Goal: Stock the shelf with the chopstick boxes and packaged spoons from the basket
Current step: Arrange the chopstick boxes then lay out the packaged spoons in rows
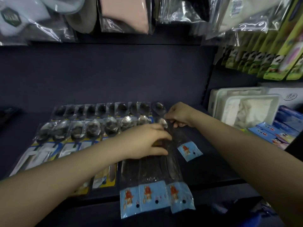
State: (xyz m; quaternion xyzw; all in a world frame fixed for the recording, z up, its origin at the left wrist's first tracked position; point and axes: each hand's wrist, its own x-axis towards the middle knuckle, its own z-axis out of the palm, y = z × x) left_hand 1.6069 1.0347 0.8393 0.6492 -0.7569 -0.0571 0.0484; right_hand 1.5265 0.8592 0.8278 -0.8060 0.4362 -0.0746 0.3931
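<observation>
The dark flat store shelf (114, 76) is the landmark here. On it, towards the left, lie two overlapping rows of packaged metal spoons on yellow-and-white cards (68, 135). Just right of these rows lie three long clear sleeves with light-blue printed headers (147, 194), side by side at the front edge of the shelf. Behind them and a little to the right lies a fourth clear spoon sleeve with a small blue header (183, 141), at a slant.

To do this step well, the person should turn the slanted sleeve parallel to its neighbours and slide it against them, with the headers level.

The right hand (178, 117) pinches the far end of this sleeve with curled fingers. The left hand (146, 141) rests on the sleeves with fingers bent; whether it truly grips one, the view does not show. No basket can be made out.
</observation>
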